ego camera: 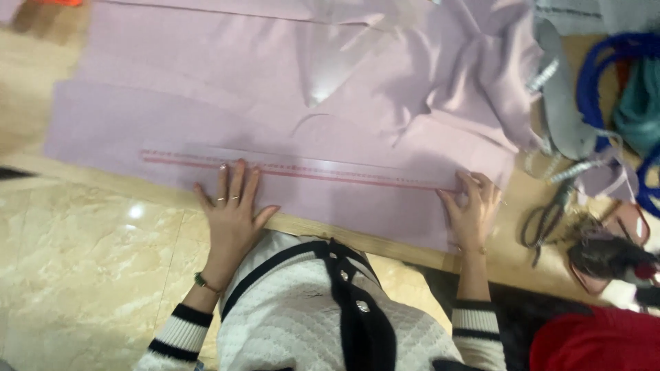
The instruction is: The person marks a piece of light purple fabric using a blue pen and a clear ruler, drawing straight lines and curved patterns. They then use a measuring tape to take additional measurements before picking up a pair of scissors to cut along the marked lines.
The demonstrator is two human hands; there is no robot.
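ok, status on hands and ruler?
Left hand flat, pressing ruler onto lilac cloth. Right hand pinning ruler's far end. Scissors off to the right, clear of ruler.

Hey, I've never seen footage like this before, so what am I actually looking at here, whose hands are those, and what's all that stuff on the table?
This is one picture from a camera worn on a person's head, looking down, so the two hands are that person's own. There is no machine. The left hand lies flat, fingers spread, on a long clear ruler with red markings. The right hand presses near the ruler's other end; I cannot tell whether it holds anything small. The ruler rests on pale lilac fabric spread over a wooden table. A clear curved template lies further up the cloth. To the right are scissors and blue cord. Below is a shiny tiled floor.
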